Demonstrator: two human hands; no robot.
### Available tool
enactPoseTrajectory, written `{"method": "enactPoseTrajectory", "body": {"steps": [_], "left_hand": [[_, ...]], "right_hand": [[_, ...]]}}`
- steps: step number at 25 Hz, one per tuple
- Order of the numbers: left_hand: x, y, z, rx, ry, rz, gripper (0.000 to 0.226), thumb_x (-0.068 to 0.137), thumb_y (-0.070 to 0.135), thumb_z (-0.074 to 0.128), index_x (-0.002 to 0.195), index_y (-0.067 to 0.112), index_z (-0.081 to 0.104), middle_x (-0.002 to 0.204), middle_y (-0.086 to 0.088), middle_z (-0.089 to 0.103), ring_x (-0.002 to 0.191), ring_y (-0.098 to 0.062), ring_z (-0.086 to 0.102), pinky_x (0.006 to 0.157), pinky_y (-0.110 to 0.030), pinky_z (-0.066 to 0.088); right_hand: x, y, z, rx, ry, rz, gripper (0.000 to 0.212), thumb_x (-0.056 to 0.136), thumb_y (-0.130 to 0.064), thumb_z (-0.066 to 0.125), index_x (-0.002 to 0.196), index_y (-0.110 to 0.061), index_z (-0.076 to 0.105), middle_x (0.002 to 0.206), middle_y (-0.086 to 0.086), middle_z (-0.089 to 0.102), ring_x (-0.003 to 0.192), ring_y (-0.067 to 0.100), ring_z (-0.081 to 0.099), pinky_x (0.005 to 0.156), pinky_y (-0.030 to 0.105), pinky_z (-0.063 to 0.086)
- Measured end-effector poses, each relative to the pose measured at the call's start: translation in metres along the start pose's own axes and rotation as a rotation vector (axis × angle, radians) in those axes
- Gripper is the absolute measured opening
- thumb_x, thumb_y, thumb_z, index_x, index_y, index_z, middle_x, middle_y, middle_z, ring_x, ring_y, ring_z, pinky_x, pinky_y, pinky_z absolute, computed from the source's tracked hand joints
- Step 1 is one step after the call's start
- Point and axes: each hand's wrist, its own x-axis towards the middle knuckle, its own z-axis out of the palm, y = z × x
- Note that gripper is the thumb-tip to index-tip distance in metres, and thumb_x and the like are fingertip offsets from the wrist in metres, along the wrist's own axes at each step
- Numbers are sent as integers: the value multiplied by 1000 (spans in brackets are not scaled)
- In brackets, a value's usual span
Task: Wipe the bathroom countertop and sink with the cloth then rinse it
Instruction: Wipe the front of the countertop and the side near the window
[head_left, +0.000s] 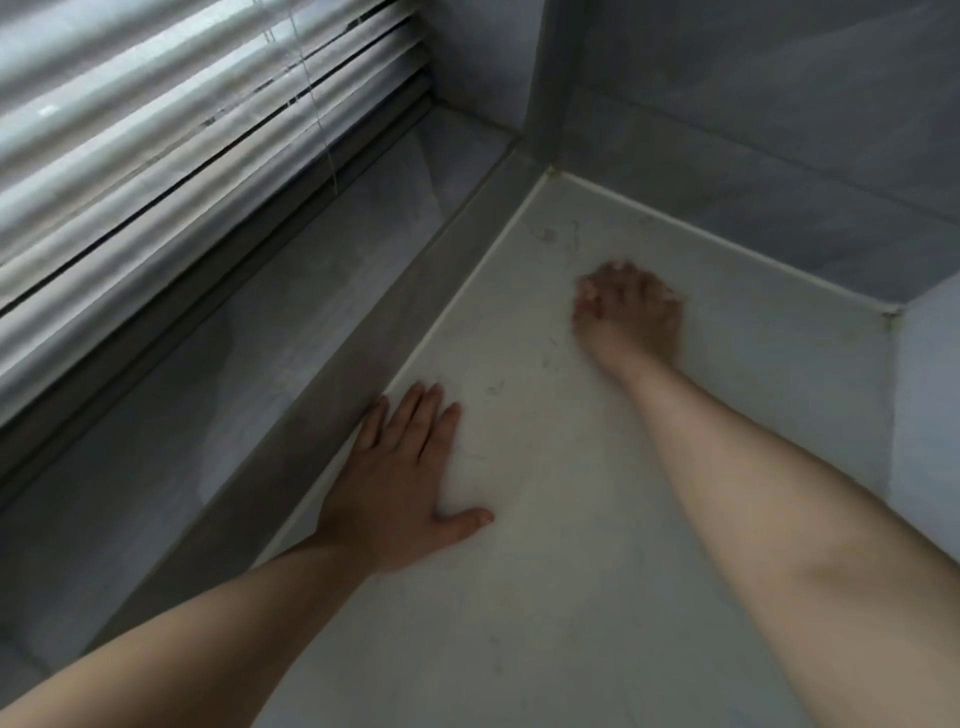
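- We are resting our left hand (400, 488) flat on the white countertop (545, 623). Its fingers are lying straight and close together, the thumb is spreading out to the side, and it is holding nothing.
- This hand is lying at the countertop's left edge, just beside the grey raised border (363, 374) that is running along that side.
- We are reaching our right hand (631, 317) further in, toward the far corner of the countertop, palm down with the fingers curling onto the surface.
- The right hand is showing up blurred, so we cannot tell how tightly it is closing, or whether a cloth is bunched beneath it.
- Both our forearms are stretching bare across the countertop, the left one coming in from the lower left and the right one from the lower right.
- The countertop is spreading under both hands and meeting the grey tiled wall (753, 156) along its far side, with a pale sealant line running along the join.
- Thin dark squiggly marks (545, 236) are lying on the countertop near the far corner, and fainter ones are showing between the two hands.
- Beyond the raised border, a grey window ledge (270, 353) is running alongside the countertop.
- Pale blinds (171, 135) are hanging above that ledge at the upper left, with a thin cord (332, 130) dangling in front of the slats.
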Motion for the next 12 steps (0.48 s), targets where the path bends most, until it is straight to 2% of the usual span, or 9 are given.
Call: {"method": "enactPoseTrajectory", "body": {"steps": [3,5,7,10,11,12], "left_hand": [[0,-1,1,-9,10,14,97,72,76,33,135,4,45,143,-19,42,134,-31,37,106,-48,19],[-1,-1,0,-2,12,16,97,72,76,33,135,4,44,143,-19,42,134,-31,37,106,-48,19],[-1,-1,2,-7,2,15,97,72,77,32,136,5,44,144,-18,41,135,-30,36,107,-47,18],[0,-2,3,-4,5,13,98,71,79,33,136,6,43,144,-17,40,135,-29,35,107,-46,17],[0,-1,3,-9,6,15,98,71,79,33,136,6,43,144,-17,40,135,-29,35,107,-46,17],[0,-1,3,-14,7,14,99,70,78,34,136,5,43,144,-17,40,135,-29,35,107,-46,17]], "right_hand": [[-74,-41,20,-94,-55,-518,56,97,-45,19,150,-27,23,159,-3,18,146,21,13,116,40,3],[-104,-20,17,-113,-85,-665,65,88,-50,14,147,-28,31,156,-5,27,145,21,21,115,36,2],[-87,20,12,-147,-40,-512,65,86,-48,15,143,-29,39,153,-2,33,143,23,25,114,38,7],[-35,48,0,-97,2,33,56,96,-47,21,149,-29,22,159,-1,16,146,23,12,117,45,5],[-29,35,0,-76,-3,84,56,97,-46,20,150,-27,20,160,0,13,146,24,10,118,45,4],[-33,13,2,-70,10,23,58,96,-45,18,150,-25,21,159,2,15,146,25,13,118,46,6]]}}
